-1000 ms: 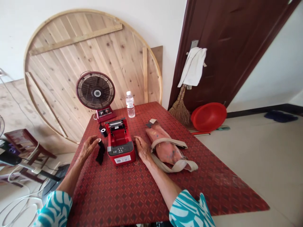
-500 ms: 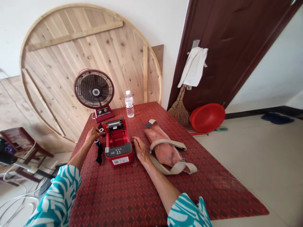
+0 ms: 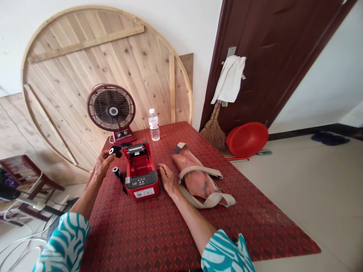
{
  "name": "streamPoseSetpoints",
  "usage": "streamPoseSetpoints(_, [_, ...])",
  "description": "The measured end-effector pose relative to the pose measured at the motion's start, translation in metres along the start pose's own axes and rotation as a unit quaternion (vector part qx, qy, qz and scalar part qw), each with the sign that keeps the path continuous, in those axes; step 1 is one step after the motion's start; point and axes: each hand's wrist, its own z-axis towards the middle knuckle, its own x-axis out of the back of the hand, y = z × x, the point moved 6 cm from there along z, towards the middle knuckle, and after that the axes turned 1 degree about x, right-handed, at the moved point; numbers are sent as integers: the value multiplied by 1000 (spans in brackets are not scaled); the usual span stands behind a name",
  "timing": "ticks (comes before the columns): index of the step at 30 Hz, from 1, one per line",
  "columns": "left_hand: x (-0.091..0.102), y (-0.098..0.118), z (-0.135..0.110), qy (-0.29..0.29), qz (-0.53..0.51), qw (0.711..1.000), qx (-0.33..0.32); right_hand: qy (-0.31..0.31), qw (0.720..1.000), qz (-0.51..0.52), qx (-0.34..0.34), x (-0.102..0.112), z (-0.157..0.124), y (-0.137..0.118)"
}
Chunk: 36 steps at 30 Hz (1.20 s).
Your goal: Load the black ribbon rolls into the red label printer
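A red and dark grey label printer (image 3: 146, 192) sits on the table with its lid up and its inner bay exposed. My left hand (image 3: 102, 165) pinches a roll of black printer ribbon (image 3: 118, 151) with a white core, off the printer's far left side. Below it, a second black ribbon roll (image 3: 116, 171) with a pale core end lies by the printer, its dark strip trailing toward the near left corner. My right hand (image 3: 168, 180) rests at the printer's right side, fingers stretched out toward it and holding nothing; whether they touch the casing is hard to tell.
Behind the printer stand a fan (image 3: 113, 109) and a water bottle (image 3: 154, 126). An orange-pink bag (image 3: 195, 172) with beige straps lies right of my right hand. The table (image 3: 255, 230) has a red patterned cover. A broom (image 3: 214, 130) and red basin (image 3: 249, 139) are beyond.
My left hand has moved left and slightly up, away from the printer, with the ribbon roll in it. The trailing ribbon has shifted closer to the printer. My right hand stays put.
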Motion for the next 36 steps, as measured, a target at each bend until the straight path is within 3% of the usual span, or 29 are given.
streamPoseSetpoints(3, [21, 13, -21, 39, -115, 992, -25, 1, 1000, -3, 1, 0, 0, -1])
streamPoseSetpoints(7, [34, 39, -62, 68, -50, 991, -108, 6, 1000, -1, 8, 0, 0, -3])
streamPoseSetpoints(10, [17, 59, -90, 20, 90, 976, -197, 8, 1000, -1, 9, 0, 0, -3])
streamPoseSetpoints(14, [-19, 77, -114, -46, 217, 921, -321, 7, 1000, -2, 6, 0, 0, -4])
streamPoseSetpoints(19, [-41, 88, -118, -96, 280, 873, -389, 3, 1000, -2, 15, -3, 2, -2])
streamPoseSetpoints(27, [-62, 94, -101, -207, 361, 823, -386, 13, 1000, 0, 26, -6, 3, 2])
streamPoseSetpoints(33, [-62, 105, -106, -156, 331, 819, -442, 11, 1000, 0, 26, -7, 3, 1])
streamPoseSetpoints(36, [-61, 99, -109, -171, 326, 819, -441, 11, 1000, 1, 25, -6, 3, 1])
